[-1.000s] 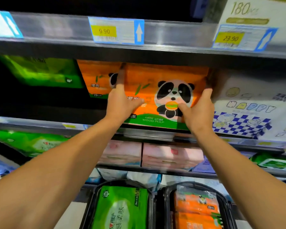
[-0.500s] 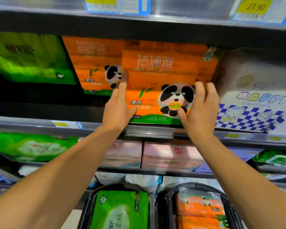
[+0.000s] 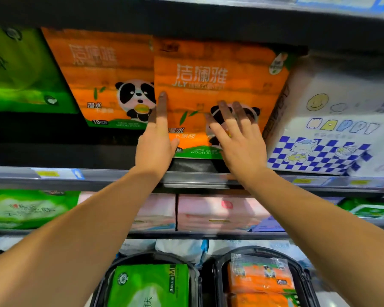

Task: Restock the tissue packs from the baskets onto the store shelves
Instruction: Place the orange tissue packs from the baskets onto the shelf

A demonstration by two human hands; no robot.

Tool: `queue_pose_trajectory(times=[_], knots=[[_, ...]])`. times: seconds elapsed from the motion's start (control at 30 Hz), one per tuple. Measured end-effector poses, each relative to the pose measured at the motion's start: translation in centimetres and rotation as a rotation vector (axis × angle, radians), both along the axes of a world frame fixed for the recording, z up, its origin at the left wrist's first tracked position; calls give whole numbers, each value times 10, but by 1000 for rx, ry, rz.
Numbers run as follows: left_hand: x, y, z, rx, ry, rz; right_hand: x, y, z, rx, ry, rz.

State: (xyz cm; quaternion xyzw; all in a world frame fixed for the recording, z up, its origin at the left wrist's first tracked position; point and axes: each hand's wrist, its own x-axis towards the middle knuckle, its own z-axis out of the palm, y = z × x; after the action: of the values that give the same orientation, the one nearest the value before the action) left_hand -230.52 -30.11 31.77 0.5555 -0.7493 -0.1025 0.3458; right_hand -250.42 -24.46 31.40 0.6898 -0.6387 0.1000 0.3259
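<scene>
- Shelf (image 3: 98, 173) runs across the view with price tags on its front rail; another shelf below it.
- White pack (image 3: 333, 129) with blue checks sits on the shelf at right, touching the orange pack's right side.
- Green pack (image 3: 20, 74) is on the same shelf at far left, blurred.
- Orange pack (image 3: 220, 85), panda print, stands upright on the shelf between the white pack and a second orange pack (image 3: 102, 80); it overlaps that one's right edge and sits further forward.
- Pink packs (image 3: 220, 213) lie on the shelf below, side by side; more green packs at either end of that shelf.
- Two black baskets at the bottom: left basket (image 3: 102, 284) holds a green pack, right basket (image 3: 306, 282) holds small orange packs (image 3: 262, 282).
- My left hand (image 3: 155, 147) lies flat on the orange pack's lower left front, fingers (image 3: 162, 107) straight and together, pointing up, thumb out to the right. Not gripping.
- My right hand (image 3: 242, 147) lies flat on the pack's lower front over the panda, fingers (image 3: 237, 116) spread apart. Not gripping either, palm pressing.
- Both my forearms are bare and reach up from the bottom corners.
</scene>
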Motion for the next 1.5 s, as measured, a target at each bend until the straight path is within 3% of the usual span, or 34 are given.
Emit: queue_pose_trajectory(times=[0.27, 0.33, 0.43, 0.47, 0.57, 0.87, 1.07, 1.3, 1.5], knots=[[-18, -6, -11, -87, -51, -60, -20, 2, -4, 3, -32, -25], [-8, -3, -7, -44, 95, -69, -13, 8, 1, 38, -60, -24], [3, -1, -6, 109, 479, -41, -7, 15, 10, 78, -92, -33], [3, 1, -7, 158, 508, -65, -5, 16, 11, 89, -91, -33], [-7, 7, -7, 204, 381, -146, -4, 17, 13, 106, -85, -35], [-16, 3, -17, 190, 327, -155, -19, 14, 10, 194, -80, -56], [1, 0, -7, 291, 232, -254, -10, 19, 20, 273, -132, -78], [35, 38, 21, 101, -48, -189, 49, 54, 34, 369, -314, -98], [74, 108, 24, 117, -378, -252, 98, 113, 20, 500, -349, -78]])
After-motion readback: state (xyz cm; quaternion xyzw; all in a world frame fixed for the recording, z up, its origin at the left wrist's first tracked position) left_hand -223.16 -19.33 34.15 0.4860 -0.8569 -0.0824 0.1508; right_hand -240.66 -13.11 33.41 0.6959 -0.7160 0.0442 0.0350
